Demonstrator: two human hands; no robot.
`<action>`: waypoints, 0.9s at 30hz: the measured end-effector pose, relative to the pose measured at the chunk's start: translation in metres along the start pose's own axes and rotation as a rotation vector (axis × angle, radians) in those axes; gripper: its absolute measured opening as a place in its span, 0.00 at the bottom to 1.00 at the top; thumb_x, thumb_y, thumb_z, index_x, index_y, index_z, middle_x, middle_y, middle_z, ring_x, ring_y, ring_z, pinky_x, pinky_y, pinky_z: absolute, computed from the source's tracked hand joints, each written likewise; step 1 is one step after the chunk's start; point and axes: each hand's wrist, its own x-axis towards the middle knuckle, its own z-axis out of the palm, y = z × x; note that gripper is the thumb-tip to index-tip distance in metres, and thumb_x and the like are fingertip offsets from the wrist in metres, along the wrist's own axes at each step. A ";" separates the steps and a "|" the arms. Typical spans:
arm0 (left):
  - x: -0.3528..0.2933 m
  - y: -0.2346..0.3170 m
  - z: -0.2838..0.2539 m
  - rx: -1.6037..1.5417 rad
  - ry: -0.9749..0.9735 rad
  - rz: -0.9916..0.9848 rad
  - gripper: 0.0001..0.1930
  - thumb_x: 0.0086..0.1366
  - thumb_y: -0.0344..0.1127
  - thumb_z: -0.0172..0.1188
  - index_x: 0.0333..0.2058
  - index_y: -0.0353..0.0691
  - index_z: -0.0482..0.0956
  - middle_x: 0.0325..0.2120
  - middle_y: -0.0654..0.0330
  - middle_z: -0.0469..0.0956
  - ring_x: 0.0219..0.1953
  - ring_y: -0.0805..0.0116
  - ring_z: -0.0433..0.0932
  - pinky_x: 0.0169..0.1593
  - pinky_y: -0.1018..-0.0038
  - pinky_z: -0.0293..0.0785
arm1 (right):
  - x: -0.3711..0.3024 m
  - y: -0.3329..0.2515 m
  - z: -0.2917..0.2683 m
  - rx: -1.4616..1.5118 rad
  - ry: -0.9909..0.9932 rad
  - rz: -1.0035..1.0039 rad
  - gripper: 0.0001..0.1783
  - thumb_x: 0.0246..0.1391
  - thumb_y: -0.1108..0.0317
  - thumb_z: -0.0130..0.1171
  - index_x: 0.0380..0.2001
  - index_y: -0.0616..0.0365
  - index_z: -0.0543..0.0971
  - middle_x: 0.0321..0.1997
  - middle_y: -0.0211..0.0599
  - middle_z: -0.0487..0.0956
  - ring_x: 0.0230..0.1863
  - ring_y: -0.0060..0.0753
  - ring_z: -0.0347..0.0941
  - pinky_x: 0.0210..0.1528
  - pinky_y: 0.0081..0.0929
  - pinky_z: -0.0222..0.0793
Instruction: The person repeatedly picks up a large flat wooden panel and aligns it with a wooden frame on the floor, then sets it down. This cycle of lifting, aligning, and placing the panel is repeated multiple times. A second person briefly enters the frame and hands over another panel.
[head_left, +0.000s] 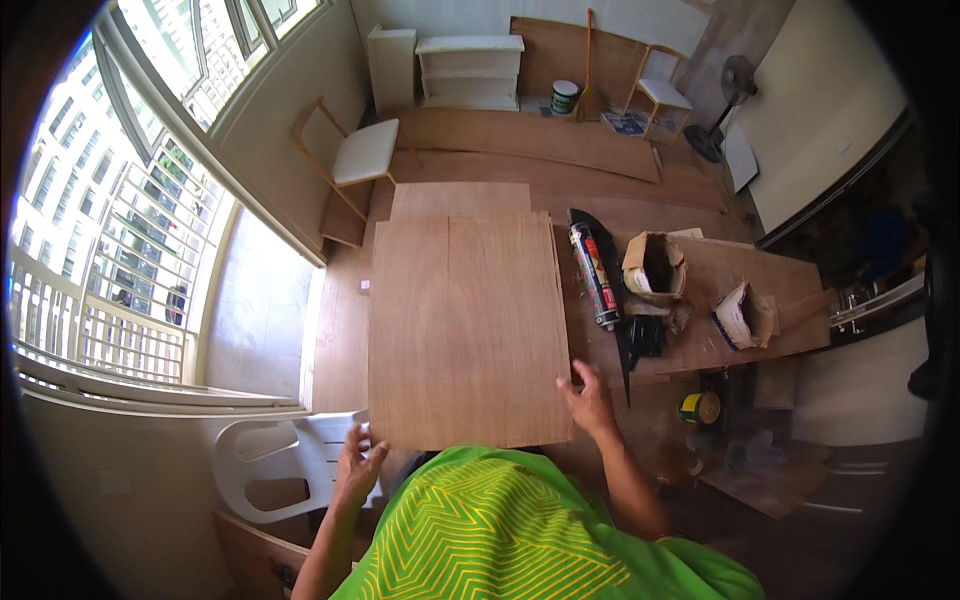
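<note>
A square sheet of brown plywood (pixel 465 320) lies flat in front of me, with another board (pixel 460 198) showing beneath its far edge. My left hand (pixel 357 466) is at the sheet's near left corner, fingers apart, the thumb close against the edge. At the right edge, near the closer corner, my right hand (pixel 590 402) has its fingers parted and bent beside the wood. Neither hand is wrapped round anything. Right of the sheet lies a caulking gun with a cartridge (pixel 595 275).
Two opened paper bags (pixel 655 268) (pixel 745 318) stand on a board (pixel 710 290) at right, with a yellow-green can (pixel 699 407) nearer. A white plastic chair (pixel 285 468) is by my left arm. Farther off are a wooden chair (pixel 362 155), long planks (pixel 530 140), a bucket (pixel 564 97) and a fan (pixel 738 82).
</note>
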 end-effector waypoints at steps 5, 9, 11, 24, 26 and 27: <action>0.010 0.000 0.001 -0.305 -0.116 -0.026 0.28 0.61 0.37 0.68 0.56 0.28 0.72 0.44 0.55 0.80 0.49 0.66 0.76 0.55 0.69 0.71 | -0.016 0.017 0.021 0.027 0.103 -0.182 0.35 0.53 0.59 0.70 0.55 0.76 0.73 0.47 0.56 0.74 0.51 0.55 0.71 0.54 0.42 0.70; 0.003 0.031 -0.012 -0.422 -0.129 -0.107 0.23 0.60 0.34 0.67 0.52 0.29 0.75 0.37 0.59 0.80 0.43 0.69 0.77 0.53 0.70 0.70 | -0.010 -0.004 0.000 0.227 0.105 -0.090 0.32 0.53 0.61 0.70 0.56 0.73 0.75 0.44 0.49 0.75 0.45 0.45 0.73 0.52 0.36 0.69; -0.005 0.052 -0.018 -0.550 -0.046 -0.088 0.19 0.60 0.30 0.65 0.50 0.31 0.75 0.35 0.61 0.78 0.37 0.71 0.76 0.45 0.71 0.75 | -0.007 -0.019 -0.024 0.408 -0.009 0.042 0.27 0.58 0.62 0.64 0.57 0.66 0.78 0.39 0.37 0.73 0.38 0.31 0.70 0.46 0.28 0.67; 0.083 0.247 -0.076 -0.060 0.548 0.913 0.08 0.68 0.27 0.56 0.43 0.35 0.82 0.24 0.64 0.78 0.30 0.77 0.75 0.36 0.74 0.73 | 0.155 -0.151 -0.129 -0.033 0.473 -0.829 0.20 0.63 0.60 0.61 0.53 0.59 0.77 0.47 0.40 0.78 0.54 0.44 0.74 0.59 0.40 0.68; 0.102 0.306 -0.109 0.079 0.695 1.000 0.09 0.73 0.33 0.54 0.40 0.34 0.80 0.29 0.60 0.77 0.32 0.72 0.74 0.40 0.72 0.73 | 0.180 -0.205 -0.147 0.225 0.491 -0.870 0.21 0.64 0.56 0.62 0.52 0.59 0.77 0.41 0.36 0.77 0.50 0.35 0.74 0.56 0.33 0.69; 0.108 0.334 -0.131 0.048 0.692 1.103 0.11 0.74 0.36 0.53 0.41 0.33 0.80 0.33 0.58 0.78 0.35 0.66 0.77 0.43 0.69 0.75 | 0.190 -0.230 -0.156 0.395 0.515 -0.918 0.21 0.64 0.54 0.62 0.51 0.59 0.78 0.37 0.33 0.76 0.46 0.30 0.74 0.53 0.31 0.69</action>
